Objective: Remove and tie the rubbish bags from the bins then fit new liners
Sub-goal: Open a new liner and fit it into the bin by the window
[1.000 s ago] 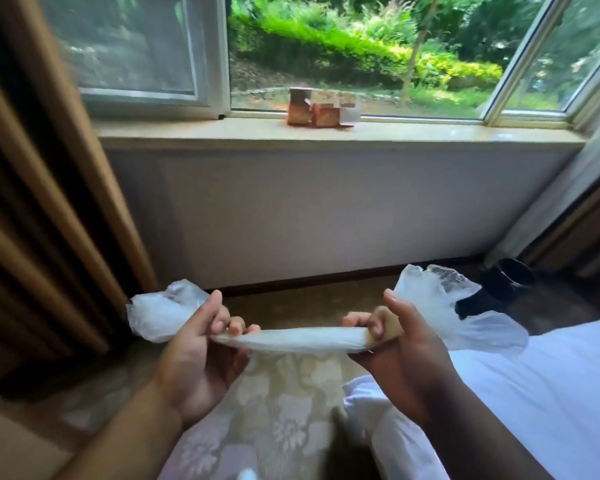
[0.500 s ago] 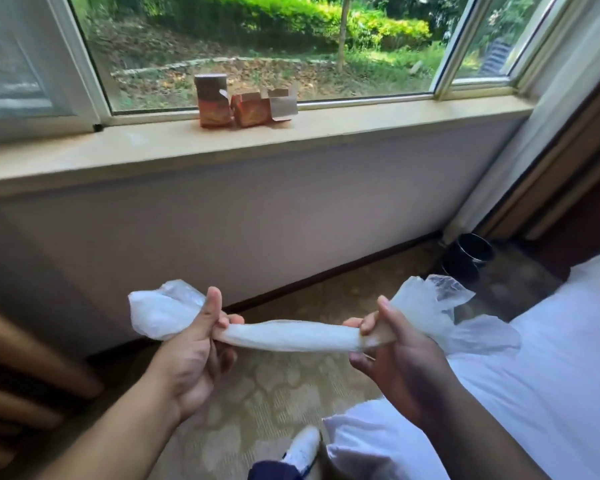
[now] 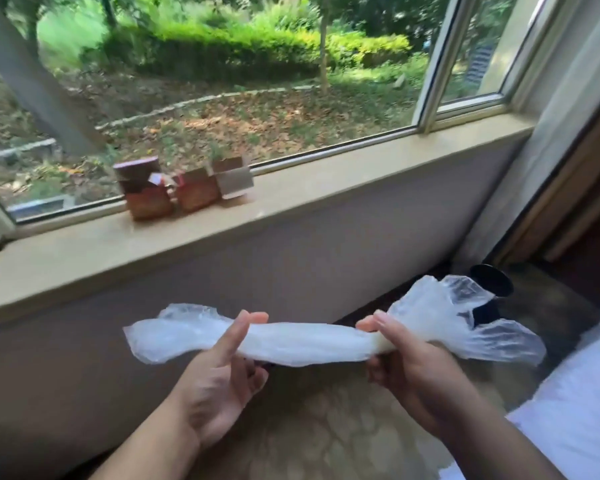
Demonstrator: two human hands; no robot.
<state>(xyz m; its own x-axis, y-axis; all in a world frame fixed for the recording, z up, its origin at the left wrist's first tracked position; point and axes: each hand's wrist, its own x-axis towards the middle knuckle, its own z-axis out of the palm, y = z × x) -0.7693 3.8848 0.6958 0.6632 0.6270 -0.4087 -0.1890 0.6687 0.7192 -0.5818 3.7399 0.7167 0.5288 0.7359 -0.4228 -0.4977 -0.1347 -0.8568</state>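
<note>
Left hand [image 3: 219, 382] pinches the bunched translucent white plastic liner [image 3: 302, 344] between thumb and curled fingers. Right hand [image 3: 406, 362] grips its other end. Probable step: liner preparation. Next: spread its mouth, then fit it to the round black bin [image 3: 490, 284] at 2 o'clock.

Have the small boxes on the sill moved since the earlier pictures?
No. The boxes stand on the sill against the window frame as before; the camera turned.
</note>
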